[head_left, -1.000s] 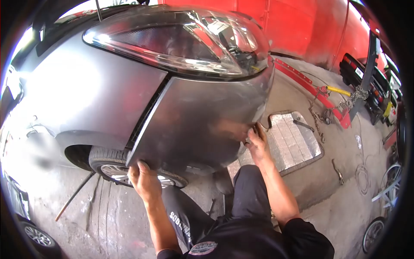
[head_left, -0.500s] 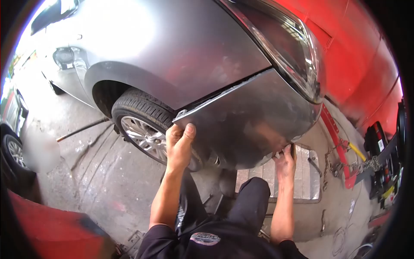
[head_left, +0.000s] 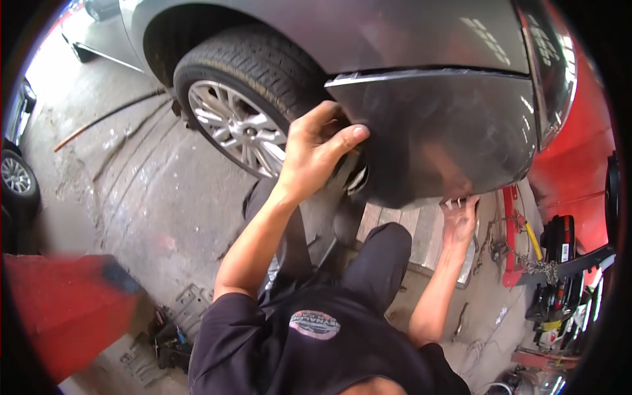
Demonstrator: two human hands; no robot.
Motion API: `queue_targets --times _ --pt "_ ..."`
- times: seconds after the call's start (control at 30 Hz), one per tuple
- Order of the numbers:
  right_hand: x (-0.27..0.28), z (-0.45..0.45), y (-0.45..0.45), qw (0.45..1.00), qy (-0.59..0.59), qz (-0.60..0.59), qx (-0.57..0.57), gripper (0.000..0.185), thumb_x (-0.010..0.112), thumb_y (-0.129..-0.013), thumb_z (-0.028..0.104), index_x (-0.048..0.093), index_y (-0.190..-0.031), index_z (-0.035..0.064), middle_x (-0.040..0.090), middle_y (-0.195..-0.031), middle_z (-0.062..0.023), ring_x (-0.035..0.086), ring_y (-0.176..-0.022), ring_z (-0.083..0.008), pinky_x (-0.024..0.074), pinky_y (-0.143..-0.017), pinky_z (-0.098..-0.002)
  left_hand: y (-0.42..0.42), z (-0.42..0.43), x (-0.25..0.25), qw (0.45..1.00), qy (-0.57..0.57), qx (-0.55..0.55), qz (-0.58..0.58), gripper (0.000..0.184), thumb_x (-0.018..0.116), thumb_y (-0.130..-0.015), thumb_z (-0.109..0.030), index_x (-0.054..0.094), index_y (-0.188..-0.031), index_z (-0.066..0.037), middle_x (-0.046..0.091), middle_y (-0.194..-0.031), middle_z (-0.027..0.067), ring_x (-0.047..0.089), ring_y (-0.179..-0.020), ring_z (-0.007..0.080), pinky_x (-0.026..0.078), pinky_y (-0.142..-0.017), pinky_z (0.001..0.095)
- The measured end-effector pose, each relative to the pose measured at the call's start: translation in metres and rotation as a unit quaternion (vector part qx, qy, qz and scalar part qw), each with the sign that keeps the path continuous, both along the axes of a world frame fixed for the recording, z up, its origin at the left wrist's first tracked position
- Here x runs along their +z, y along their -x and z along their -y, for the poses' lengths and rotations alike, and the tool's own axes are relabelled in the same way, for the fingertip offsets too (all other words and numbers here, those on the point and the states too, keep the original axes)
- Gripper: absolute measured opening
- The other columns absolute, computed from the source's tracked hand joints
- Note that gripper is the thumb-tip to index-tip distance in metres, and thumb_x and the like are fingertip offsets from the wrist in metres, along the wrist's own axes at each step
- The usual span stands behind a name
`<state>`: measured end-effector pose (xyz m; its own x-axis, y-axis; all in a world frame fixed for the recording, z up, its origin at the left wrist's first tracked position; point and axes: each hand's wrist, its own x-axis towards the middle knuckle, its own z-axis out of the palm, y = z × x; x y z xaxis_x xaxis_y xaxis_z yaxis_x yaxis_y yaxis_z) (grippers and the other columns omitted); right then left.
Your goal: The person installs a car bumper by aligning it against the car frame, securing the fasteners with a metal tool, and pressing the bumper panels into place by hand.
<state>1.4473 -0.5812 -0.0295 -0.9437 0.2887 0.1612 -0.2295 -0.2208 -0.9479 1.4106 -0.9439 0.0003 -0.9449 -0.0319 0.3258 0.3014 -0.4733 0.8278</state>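
Note:
A dark grey car bumper (head_left: 421, 125) fills the upper right, with a gap along its top edge below the lighter grey fender (head_left: 408, 33). My left hand (head_left: 313, 151) grips its edge by the wheel arch, thumb on the outer face and fingers curled behind, partly hidden. Palm up, my right hand (head_left: 459, 220) holds the bumper's lower edge; its fingertips are partly out of sight there. The front wheel (head_left: 243, 125) stands just left of my left hand. At the far right end of the bumper is the headlight (head_left: 550, 72).
A silvery mat (head_left: 421, 237) lies on the concrete floor under the bumper. To the right are a red metal frame (head_left: 511, 230) and a chain (head_left: 540, 268). A long bar (head_left: 108, 117) lies left of the wheel. A red panel (head_left: 66, 303) is at lower left.
My view has tilted down and come closer to the wheel and bumper. The gap above the bumper looks different from this angle. Both hands stay at the bumper's edges.

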Motion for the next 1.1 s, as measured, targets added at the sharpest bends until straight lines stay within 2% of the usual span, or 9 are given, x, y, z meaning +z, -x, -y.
queue_targets --times 0.1,0.2,0.27,0.37,0.47,0.57,0.77,1.0,1.1 --pt "-0.003 -0.01 -0.004 1.0 -0.004 0.013 0.007 0.054 0.064 -0.094 0.053 0.053 -0.131 0.016 0.056 -0.116 -0.0018 0.054 -0.107 -0.0194 0.0428 -0.092 -0.0468 -0.004 -0.009 -0.008 0.999 0.002 0.015 -0.03 0.028 0.073 -0.094 -0.017 0.063 -0.109 0.004 0.065 -0.087 0.001 0.059 -0.075 0.0063 0.051 -0.068 0.0236" --pt "-0.007 -0.018 0.001 1.0 0.016 0.01 0.007 0.055 0.064 -0.094 0.053 0.052 -0.132 0.0155 0.056 -0.116 -0.0018 0.053 -0.11 -0.0208 0.0425 -0.094 -0.0502 -0.004 -0.011 0.003 0.991 0.033 0.122 -0.054 0.026 0.07 -0.097 -0.021 0.064 -0.092 0.004 0.056 -0.071 -0.0014 0.051 -0.066 0.0044 0.045 -0.058 0.0232" --pt "-0.004 -0.014 -0.001 1.0 0.016 0.021 0.003 0.056 0.065 -0.093 0.053 0.051 -0.132 0.0155 0.056 -0.115 -0.0016 0.053 -0.11 -0.0209 0.0424 -0.095 -0.0514 0.002 -0.014 0.003 0.988 0.027 0.146 -0.043 0.03 0.069 -0.098 -0.021 0.059 -0.081 0.002 0.044 -0.064 -0.0048 0.037 -0.061 0.0044 0.032 -0.051 0.0247" --pt "-0.006 -0.014 0.002 0.999 0.044 -0.005 0.026 0.043 0.065 -0.096 0.046 0.055 -0.126 0.0164 0.058 -0.113 -0.0019 0.054 -0.104 -0.0195 0.0443 -0.086 -0.0436 0.001 -0.018 0.003 0.982 -0.005 0.176 -0.063 0.029 0.069 -0.097 -0.019 0.06 -0.079 0.002 0.045 -0.063 -0.0049 0.038 -0.06 0.0041 0.033 -0.051 0.0243" --pt "-0.001 -0.008 -0.002 1.0 0.006 0.002 0.016 0.057 0.068 -0.091 0.053 0.052 -0.13 0.015 0.056 -0.112 -0.0016 0.053 -0.106 -0.0208 0.044 -0.095 -0.0524 0.003 -0.021 0.003 0.983 -0.026 0.172 -0.062 0.029 0.07 -0.097 -0.019 0.06 -0.078 0.002 0.045 -0.064 -0.0051 0.037 -0.06 0.004 0.032 -0.051 0.0242" --pt "0.001 -0.003 -0.001 1.0 0.024 -0.009 0.005 0.042 0.067 -0.095 0.045 0.054 -0.122 0.0155 0.056 -0.114 -0.0028 0.053 -0.104 -0.0217 0.0453 -0.087 -0.0437 0.004 -0.02 0.009 0.98 -0.03 0.182 -0.067 0.032 0.07 -0.097 -0.018 0.055 -0.075 0.001 0.041 -0.064 -0.0054 0.035 -0.061 0.0037 0.03 -0.052 0.0235" --pt "-0.002 -0.002 -0.002 1.0 -0.005 -0.017 -0.013 0.045 0.068 -0.094 0.045 0.053 -0.126 0.0163 0.056 -0.114 -0.0012 0.053 -0.103 -0.0191 0.0475 -0.088 -0.0459 0.017 -0.023 0.001 0.981 -0.03 0.181 -0.067 0.033 0.069 -0.098 -0.017 0.054 -0.074 0.0 0.042 -0.064 -0.0074 0.035 -0.061 0.0032 0.029 -0.052 0.023" --pt "0.007 0.012 -0.006 0.999 -0.016 -0.02 -0.045 0.044 0.067 -0.095 0.048 0.054 -0.12 0.0143 0.056 -0.103 -0.0009 0.055 -0.094 -0.0169 0.047 -0.081 -0.0397 0.019 -0.023 0.027 0.976 -0.077 0.198 -0.037 0.02 0.075 -0.091 -0.009 0.058 -0.083 -0.004 0.051 -0.075 -0.0074 0.043 -0.068 0.0032 0.037 -0.061 0.0212" --pt "0.006 0.015 -0.005 0.998 -0.039 -0.033 -0.043 0.045 0.066 -0.097 0.046 0.052 -0.122 0.0108 0.053 -0.097 -0.0001 0.053 -0.093 -0.015 0.0486 -0.083 -0.0409 0.021 -0.014 0.018 0.942 0.068 0.321 -0.068 0.027 0.081 -0.086 -0.015 0.057 -0.091 -0.004 0.051 -0.081 -0.0033 0.046 -0.072 0.0076 0.04 -0.067 0.0234"
